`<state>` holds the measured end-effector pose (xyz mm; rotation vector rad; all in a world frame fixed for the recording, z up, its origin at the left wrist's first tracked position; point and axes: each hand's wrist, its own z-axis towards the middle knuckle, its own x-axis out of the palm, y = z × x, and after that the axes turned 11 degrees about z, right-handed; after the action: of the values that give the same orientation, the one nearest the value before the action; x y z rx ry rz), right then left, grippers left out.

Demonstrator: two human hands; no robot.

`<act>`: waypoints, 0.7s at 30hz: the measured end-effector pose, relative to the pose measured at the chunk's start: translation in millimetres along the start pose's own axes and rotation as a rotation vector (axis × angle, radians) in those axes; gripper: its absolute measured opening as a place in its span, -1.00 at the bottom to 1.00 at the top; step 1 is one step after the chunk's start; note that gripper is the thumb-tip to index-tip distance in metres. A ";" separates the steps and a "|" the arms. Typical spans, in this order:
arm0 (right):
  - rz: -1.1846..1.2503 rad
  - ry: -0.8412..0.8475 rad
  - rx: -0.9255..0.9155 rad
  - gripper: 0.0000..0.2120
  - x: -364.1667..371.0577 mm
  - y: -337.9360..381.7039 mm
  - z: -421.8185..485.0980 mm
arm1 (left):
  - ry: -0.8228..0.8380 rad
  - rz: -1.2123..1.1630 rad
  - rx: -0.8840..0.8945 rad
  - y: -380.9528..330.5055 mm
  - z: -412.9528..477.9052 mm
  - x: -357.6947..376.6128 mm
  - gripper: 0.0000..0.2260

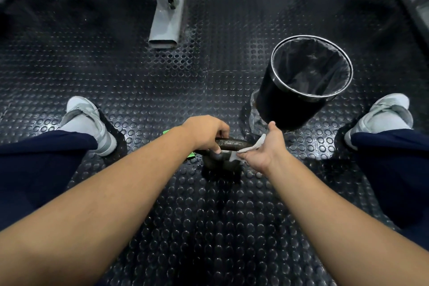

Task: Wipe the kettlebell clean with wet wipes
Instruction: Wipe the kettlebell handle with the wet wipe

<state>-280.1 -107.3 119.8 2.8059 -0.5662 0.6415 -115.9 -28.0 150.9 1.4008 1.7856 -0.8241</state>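
A dark kettlebell (pixel 228 163) stands on the studded rubber floor between my feet. My left hand (pixel 205 131) is closed around the left part of its handle (pixel 234 143). My right hand (pixel 263 147) presses a white wet wipe (pixel 251 147) against the right end of the handle. The wipe is pinched between thumb and fingers, and part of it hangs down over the bell's body. My left arm hides most of a green packet (pixel 190 155) that shows just left of the kettlebell.
A black bin (pixel 299 97) with a clear liner and metal rim stands on the floor to the right, just beyond my right hand. A grey machine leg (pixel 167 28) lies ahead at the left. My two grey shoes (pixel 89 121) (pixel 384 116) flank the kettlebell.
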 end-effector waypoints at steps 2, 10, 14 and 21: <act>0.002 -0.022 0.001 -0.32 3.1 -0.2 -3.3 | 0.000 0.006 -0.003 -0.8 -0.8 -0.3 -0.62; -0.167 -0.052 -0.090 -0.27 -5.9 -19.8 8.5 | -0.010 -0.008 -0.010 0.3 -1.0 2.1 -0.64; -0.233 -0.049 -0.082 -0.23 -20.2 -22.4 15.4 | -0.001 -0.014 -0.012 1.0 -0.8 2.5 -0.62; -0.212 0.010 0.008 -0.37 -3.0 8.4 -3.9 | -0.011 0.002 -0.003 1.5 -1.0 0.9 -0.61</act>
<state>-287.5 -112.9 122.9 2.8161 -0.2598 0.6148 -114.8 -26.3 150.6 1.3934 1.7761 -0.8260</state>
